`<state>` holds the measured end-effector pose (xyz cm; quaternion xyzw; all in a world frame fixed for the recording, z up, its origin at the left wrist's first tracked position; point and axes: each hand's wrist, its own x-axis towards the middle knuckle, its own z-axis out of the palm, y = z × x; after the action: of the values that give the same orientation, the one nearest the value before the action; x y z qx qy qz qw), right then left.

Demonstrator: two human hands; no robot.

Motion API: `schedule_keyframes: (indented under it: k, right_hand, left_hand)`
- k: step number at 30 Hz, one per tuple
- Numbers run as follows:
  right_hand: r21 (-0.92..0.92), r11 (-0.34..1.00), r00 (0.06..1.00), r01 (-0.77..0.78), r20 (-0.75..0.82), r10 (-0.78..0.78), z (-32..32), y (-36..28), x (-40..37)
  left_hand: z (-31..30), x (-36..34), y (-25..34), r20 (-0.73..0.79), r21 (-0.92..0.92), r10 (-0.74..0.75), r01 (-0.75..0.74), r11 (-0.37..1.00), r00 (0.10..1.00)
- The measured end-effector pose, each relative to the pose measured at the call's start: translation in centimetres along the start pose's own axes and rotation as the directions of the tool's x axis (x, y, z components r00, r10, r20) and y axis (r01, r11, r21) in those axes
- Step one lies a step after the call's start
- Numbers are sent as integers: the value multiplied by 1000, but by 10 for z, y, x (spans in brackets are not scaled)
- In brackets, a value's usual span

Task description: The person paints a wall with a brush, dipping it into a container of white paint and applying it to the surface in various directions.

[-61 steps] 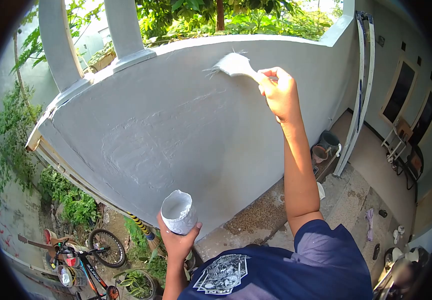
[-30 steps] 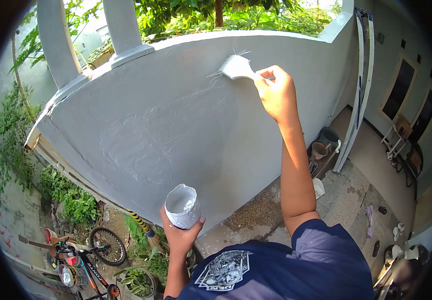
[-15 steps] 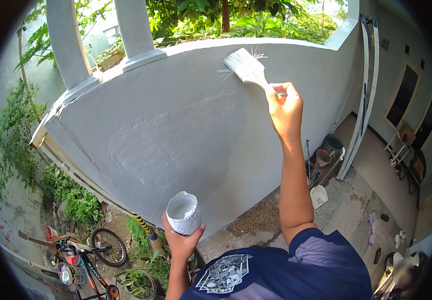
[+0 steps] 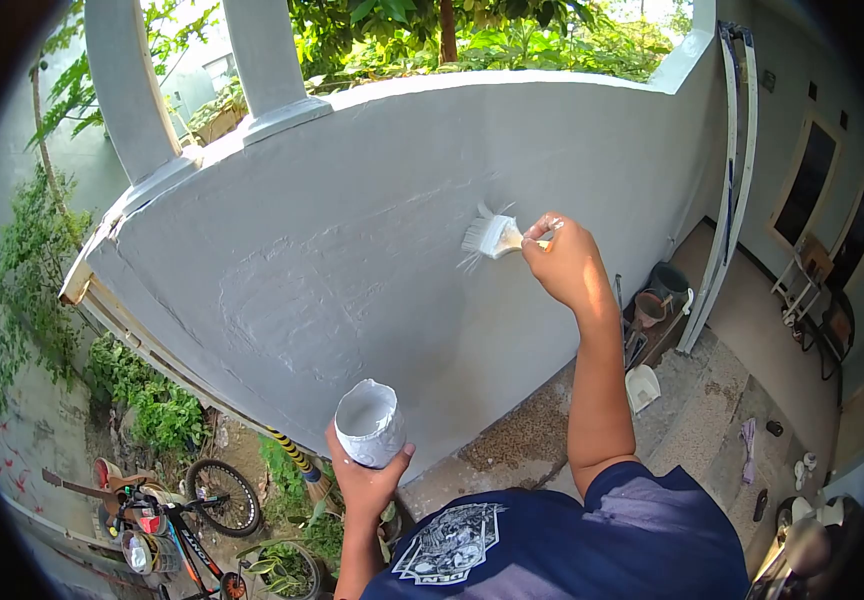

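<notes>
My right hand [image 4: 563,258] grips the handle of a wide paintbrush [image 4: 497,236], fingers wrapped round it. The brush's splayed, white-coated bristles point left and lie against the grey wall [image 4: 392,260], at mid-height below its top edge. Lower down, my left hand [image 4: 367,480] is wrapped round a paint-smeared cup [image 4: 369,425] with a ragged rim. Pale paint shows inside the cup, which is held upright in front of the wall. Rough, uneven patches mark the wall's surface left of the brush.
A bicycle [image 4: 202,530] and a guitar [image 4: 87,488] stand at lower left, near a potted plant [image 4: 287,570]. Buckets [image 4: 660,290] and a white dustpan [image 4: 642,388] sit by the wall's right end. A ladder-like metal frame [image 4: 727,190] rises there.
My right hand has brought the brush down the wall from near its top edge, and the bristles now point left. My left hand and the cup have hardly moved.
</notes>
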<state>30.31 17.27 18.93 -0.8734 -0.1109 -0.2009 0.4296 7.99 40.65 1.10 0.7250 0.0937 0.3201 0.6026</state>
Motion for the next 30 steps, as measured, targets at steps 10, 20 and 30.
schedule_keyframes:
  k: [10, 20, 30]
  right_hand:
    - [529, 829, 979, 184, -174, -107, -5, -31, 54]
    - [731, 663, 982, 163, -183, -39, 4, -9, 54]
    - [591, 774, 972, -228, 90, 218, 131, 161, -45]
  left_hand:
    - [-5, 4, -6, -1, 53, -1, 1, 999, 1000]
    - [10, 12, 1, 68, 20, -26, 25, 999, 997]
    - [18, 8, -5, 91, -11, -44, 46, 999, 995]
